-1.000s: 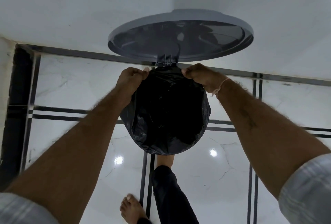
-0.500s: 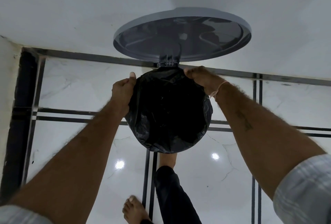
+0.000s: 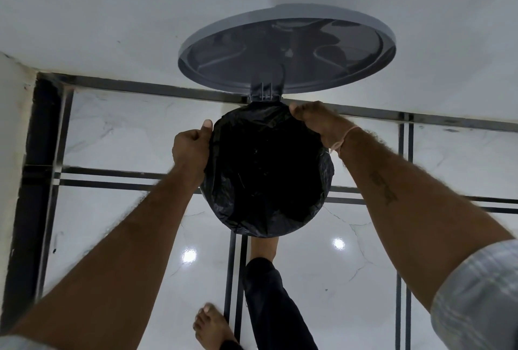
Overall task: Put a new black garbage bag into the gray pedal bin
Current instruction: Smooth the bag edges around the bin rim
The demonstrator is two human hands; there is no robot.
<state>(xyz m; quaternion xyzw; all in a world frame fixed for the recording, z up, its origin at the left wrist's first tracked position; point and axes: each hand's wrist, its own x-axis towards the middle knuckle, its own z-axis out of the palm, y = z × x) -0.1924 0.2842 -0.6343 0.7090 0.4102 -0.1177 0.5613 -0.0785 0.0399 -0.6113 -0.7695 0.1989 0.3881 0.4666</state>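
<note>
My left hand (image 3: pixel 190 150) is curled on the left side of the rim, thumb up, pinching the edge of the black bag (image 3: pixel 266 176). My right hand (image 3: pixel 316 122) grips the bag's edge at the far right, just beside the hinge (image 3: pixel 265 96). The bag sits in the gray bin (image 3: pixel 265 99), its mouth spread round and turned over the rim, so the bin's body is hidden beneath it. I cannot tell how far the fold reaches down the outside. If it is shallow and I let go, I think the plastic could slip back inside. Tugging hard with either hand could tear the thin film. The lid (image 3: pixel 286 50) stands open above, close to the wall (image 3: pixel 140 13). One foot (image 3: pixel 263 246) reaches under the bin, probably onto the pedal, which I cannot see. If that foot lifts, the lid may drop on my right hand and trap the bag at the hinge.
</note>
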